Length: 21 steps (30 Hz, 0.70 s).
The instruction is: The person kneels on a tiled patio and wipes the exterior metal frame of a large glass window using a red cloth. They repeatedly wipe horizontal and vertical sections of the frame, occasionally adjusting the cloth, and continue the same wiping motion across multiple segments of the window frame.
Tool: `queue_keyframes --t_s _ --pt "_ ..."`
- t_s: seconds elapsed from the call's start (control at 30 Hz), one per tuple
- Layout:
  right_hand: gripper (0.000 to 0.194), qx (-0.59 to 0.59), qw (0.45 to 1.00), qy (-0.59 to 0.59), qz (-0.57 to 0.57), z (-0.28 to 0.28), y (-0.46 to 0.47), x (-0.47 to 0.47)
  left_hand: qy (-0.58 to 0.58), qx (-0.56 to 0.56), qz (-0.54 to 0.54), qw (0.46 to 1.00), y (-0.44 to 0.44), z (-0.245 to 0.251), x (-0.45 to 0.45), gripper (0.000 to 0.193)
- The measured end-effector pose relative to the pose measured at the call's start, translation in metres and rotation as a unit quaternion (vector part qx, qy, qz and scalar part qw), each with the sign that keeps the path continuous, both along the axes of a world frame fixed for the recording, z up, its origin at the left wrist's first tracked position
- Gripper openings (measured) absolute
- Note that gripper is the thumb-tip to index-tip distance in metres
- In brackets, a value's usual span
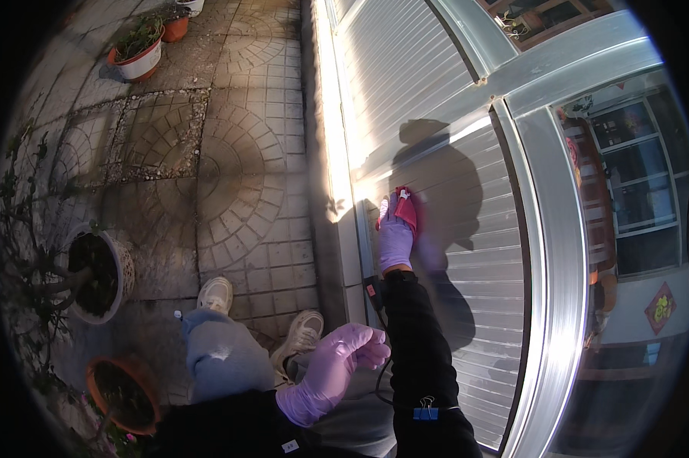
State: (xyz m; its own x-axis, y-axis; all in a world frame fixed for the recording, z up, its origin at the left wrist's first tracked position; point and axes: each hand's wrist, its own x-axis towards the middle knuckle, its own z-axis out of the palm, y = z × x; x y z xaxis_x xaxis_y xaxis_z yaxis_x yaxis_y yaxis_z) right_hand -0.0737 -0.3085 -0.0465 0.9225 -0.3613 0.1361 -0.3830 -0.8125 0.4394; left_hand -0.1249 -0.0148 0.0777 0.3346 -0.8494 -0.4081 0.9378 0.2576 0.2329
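On the lower part of a ribbed metal panel (487,229), my right hand (397,232), in a purple glove, presses a red cloth (407,212) with a small white tag. The cloth shows beside and beyond the fingers. My left hand (344,363), also gloved in purple, is held over my legs with its fingers curled; nothing shows in it, though the inside of the palm is hidden. A black cable runs along my right sleeve, where a blue binder clip (425,413) is fastened.
A silvery metal frame (556,246) borders the panel, with window glass to the right. A low tiled ledge (353,297) runs along its foot. Potted plants stand on the paving at left: a white pot (124,275), an orange pot (149,395) and a red-and-white pot (141,66) farther off.
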Motion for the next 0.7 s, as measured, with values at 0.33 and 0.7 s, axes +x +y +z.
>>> queue_keyframes --t_s 0.33,0.7 --pt "0.056 0.071 0.996 -0.050 -0.022 -0.011 -0.004 0.009 -0.012 0.015 0.000 1.000 -0.004 0.000 0.002 0.031" --pt "0.064 -0.113 0.985 -0.025 -0.127 0.144 0.082 -0.180 -0.041 0.005 0.108 0.993 -0.002 -0.013 -0.002 0.023"
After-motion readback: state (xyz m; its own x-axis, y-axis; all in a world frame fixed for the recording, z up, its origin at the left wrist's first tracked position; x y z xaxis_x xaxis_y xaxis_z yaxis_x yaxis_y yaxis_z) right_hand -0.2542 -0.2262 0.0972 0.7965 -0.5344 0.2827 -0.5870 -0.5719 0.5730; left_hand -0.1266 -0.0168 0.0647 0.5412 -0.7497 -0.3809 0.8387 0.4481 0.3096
